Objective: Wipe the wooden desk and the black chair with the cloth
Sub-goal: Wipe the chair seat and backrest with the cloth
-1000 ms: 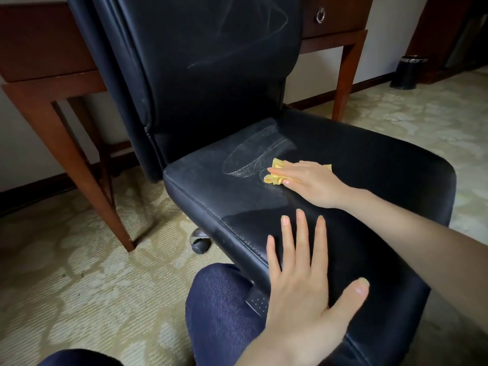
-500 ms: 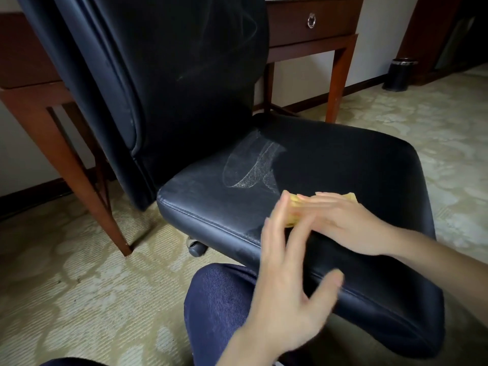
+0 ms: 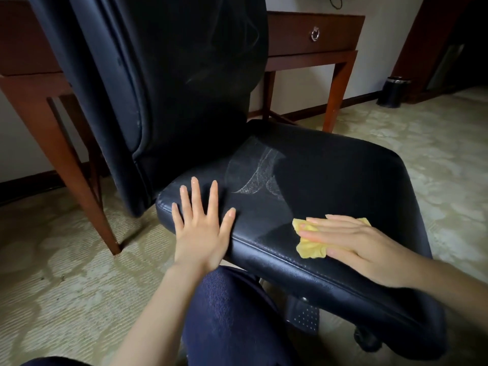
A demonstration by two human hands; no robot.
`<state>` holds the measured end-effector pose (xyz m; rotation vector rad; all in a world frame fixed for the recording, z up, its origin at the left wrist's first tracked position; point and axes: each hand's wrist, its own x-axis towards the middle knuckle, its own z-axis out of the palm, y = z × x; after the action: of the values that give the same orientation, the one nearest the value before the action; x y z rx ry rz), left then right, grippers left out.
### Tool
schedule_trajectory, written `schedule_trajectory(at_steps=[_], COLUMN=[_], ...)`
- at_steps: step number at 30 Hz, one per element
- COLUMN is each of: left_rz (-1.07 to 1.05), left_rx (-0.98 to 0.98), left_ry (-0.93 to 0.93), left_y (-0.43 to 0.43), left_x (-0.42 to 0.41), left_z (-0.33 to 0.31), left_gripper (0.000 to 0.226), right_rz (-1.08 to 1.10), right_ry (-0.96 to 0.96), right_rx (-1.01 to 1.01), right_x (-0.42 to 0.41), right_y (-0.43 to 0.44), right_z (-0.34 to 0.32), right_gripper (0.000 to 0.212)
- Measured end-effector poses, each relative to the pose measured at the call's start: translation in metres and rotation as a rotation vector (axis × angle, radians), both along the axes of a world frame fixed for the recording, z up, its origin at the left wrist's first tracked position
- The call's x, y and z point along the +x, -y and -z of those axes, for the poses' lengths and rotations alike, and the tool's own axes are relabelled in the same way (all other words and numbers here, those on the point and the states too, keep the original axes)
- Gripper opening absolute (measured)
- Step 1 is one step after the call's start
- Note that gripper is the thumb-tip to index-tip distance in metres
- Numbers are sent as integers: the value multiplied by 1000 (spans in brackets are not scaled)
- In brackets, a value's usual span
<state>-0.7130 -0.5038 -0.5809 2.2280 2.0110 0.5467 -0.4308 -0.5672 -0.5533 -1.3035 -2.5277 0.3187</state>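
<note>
The yellow cloth (image 3: 309,248) is pressed flat against the front edge of the black chair (image 3: 343,180) seat by the right hand (image 3: 353,244), whose fingers (image 3: 327,229) are laid out straight over it, not curled round it. The left hand (image 3: 200,233) is rested on the seat's near left corner, fingers spread and straight, with nothing held. Pale wipe streaks (image 3: 258,178) are seen on the seat between backrest and cloth. The wooden desk (image 3: 303,56), with a ring-pull drawer (image 3: 314,33), is placed behind the chair. A knee in dark blue trousers (image 3: 232,313) is seen below the seat edge, and a black waste bin (image 3: 394,92) on the carpet (image 3: 66,286) by the wall.
</note>
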Motion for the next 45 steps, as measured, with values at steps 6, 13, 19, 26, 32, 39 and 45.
schedule_trajectory(at_steps=[6,13,19,26,32,39,45], left_rz=[-3,0,12,23,38,45,40], left_rx=[27,22,22,-3,-16,-23,-33], left_ry=[15,39,56,63,86,88,76], left_y=[-3,-4,-4,-7,-9,-12,-15], left_x=[0,1,0,-2,-5,-7,-8], left_z=[5,6,6,7,6,6,8], left_gripper=[75,74,64,59,57,55,56], right_rz=[58,174,359,161,10,-166,-193], right_ry=[-18,-38,20,10,-21,14,71], right_rx=[-37,-54,-34,7,7,-113,-260], right_x=[-13,-31,-58,-64,-66,-59,-55], right_y=[-68,-140,-178,-147,-93,-50,-43], right_z=[-7,-6,-4,0,-4,-13,-31], right_gripper=[41,39,41,40,40,42,43])
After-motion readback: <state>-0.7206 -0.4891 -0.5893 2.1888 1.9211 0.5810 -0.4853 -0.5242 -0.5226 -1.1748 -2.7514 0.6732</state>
